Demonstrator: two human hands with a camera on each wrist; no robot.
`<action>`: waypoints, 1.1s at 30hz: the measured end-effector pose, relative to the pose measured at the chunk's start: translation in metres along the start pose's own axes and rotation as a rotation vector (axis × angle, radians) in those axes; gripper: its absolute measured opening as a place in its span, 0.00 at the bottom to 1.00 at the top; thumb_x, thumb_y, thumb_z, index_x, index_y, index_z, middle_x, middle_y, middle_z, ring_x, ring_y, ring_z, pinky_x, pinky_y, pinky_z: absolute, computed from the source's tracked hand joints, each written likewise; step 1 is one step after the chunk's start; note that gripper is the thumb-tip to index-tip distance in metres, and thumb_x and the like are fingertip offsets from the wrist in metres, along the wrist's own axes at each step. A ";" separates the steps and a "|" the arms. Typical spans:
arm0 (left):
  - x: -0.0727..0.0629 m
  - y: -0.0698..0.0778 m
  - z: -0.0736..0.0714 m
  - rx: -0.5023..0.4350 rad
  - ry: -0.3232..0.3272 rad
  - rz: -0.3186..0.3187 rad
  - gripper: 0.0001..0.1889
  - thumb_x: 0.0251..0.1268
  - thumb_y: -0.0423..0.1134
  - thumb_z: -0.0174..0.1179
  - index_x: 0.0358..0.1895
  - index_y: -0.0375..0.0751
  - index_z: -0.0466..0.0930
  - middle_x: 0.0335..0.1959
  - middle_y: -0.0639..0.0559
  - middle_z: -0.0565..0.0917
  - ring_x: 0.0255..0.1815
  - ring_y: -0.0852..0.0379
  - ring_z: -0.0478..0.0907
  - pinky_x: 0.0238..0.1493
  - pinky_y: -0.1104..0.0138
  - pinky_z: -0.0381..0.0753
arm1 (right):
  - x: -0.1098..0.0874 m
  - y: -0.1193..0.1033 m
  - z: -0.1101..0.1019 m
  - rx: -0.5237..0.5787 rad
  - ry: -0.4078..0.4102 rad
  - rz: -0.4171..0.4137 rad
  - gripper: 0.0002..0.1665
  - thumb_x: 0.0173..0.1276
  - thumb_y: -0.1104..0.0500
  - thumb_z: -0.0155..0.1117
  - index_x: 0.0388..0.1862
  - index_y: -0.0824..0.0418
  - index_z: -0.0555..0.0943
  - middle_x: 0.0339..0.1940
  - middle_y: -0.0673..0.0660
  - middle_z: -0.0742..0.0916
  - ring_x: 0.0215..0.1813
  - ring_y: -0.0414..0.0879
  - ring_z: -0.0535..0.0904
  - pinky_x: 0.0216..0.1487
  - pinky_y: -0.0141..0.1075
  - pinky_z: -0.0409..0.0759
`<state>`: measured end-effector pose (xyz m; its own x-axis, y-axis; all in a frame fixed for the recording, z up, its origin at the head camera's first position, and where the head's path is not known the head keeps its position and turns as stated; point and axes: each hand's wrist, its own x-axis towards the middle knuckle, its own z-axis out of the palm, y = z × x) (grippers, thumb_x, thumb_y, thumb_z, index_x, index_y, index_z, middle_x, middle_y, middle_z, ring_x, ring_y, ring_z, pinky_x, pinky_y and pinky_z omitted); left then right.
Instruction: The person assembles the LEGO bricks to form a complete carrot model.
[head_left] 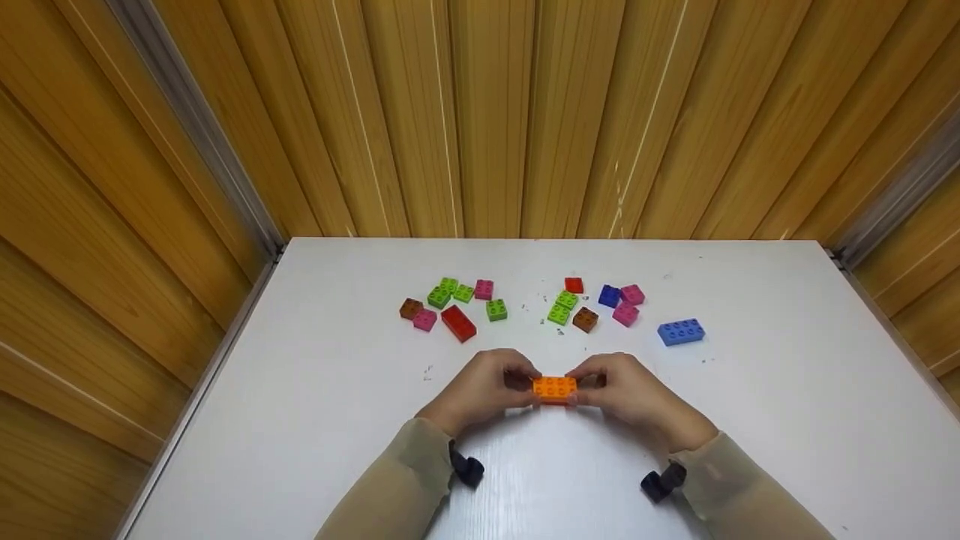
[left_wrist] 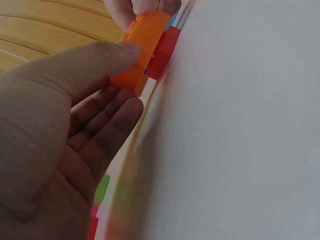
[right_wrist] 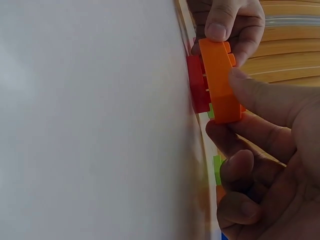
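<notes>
An orange building brick [head_left: 555, 388] with two rows of studs is held level between both hands, over the near middle of the white table. My left hand [head_left: 491, 384] pinches its left end between thumb and fingers. At the other end, the thumb and fingers of my right hand [head_left: 628, 391] grip it. Both wrist views show a red brick [left_wrist: 164, 54] [right_wrist: 198, 84] right under the orange one, on the table side; the orange brick hides it almost wholly from the head view.
Several loose bricks lie beyond the hands: a long red brick [head_left: 458, 323] and small green brick [head_left: 496, 310] on the left, a brown brick [head_left: 585, 319] and pink brick [head_left: 625, 313] right of centre, a long blue brick [head_left: 681, 331] farther right. Wood-patterned panels [head_left: 487, 120] stand behind the table [head_left: 300, 450].
</notes>
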<state>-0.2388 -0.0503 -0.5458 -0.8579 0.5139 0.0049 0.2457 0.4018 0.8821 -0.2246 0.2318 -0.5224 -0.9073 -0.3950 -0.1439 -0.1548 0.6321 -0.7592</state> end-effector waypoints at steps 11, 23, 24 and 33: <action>0.003 0.000 0.003 0.029 -0.003 0.052 0.15 0.68 0.35 0.82 0.56 0.48 0.97 0.51 0.58 0.92 0.50 0.63 0.87 0.59 0.74 0.88 | 0.000 0.001 -0.001 -0.043 0.017 -0.021 0.19 0.71 0.54 0.84 0.57 0.58 0.95 0.56 0.55 0.96 0.54 0.49 0.85 0.65 0.49 0.82; 0.001 0.002 0.003 0.028 0.005 0.023 0.14 0.68 0.37 0.83 0.54 0.52 0.96 0.51 0.60 0.91 0.48 0.62 0.85 0.58 0.73 0.88 | -0.002 -0.003 0.000 0.012 -0.005 0.074 0.19 0.72 0.54 0.84 0.60 0.56 0.95 0.61 0.56 0.95 0.61 0.52 0.86 0.77 0.63 0.80; 0.001 0.002 0.003 0.028 0.006 0.022 0.14 0.68 0.37 0.83 0.54 0.52 0.96 0.51 0.60 0.91 0.48 0.62 0.85 0.58 0.73 0.88 | -0.001 -0.003 0.000 0.008 -0.006 0.076 0.19 0.72 0.54 0.84 0.60 0.56 0.95 0.61 0.56 0.95 0.61 0.52 0.86 0.78 0.64 0.80; 0.002 0.003 0.004 0.028 -0.002 0.022 0.15 0.68 0.40 0.83 0.55 0.53 0.95 0.51 0.61 0.91 0.48 0.62 0.85 0.58 0.73 0.88 | 0.000 -0.001 -0.004 -0.023 -0.009 0.099 0.20 0.72 0.55 0.83 0.61 0.55 0.95 0.61 0.55 0.95 0.60 0.52 0.86 0.77 0.63 0.81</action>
<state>-0.2377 -0.0454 -0.5448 -0.8512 0.5243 0.0233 0.2773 0.4117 0.8681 -0.2258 0.2336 -0.5192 -0.9151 -0.3358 -0.2234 -0.0735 0.6833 -0.7264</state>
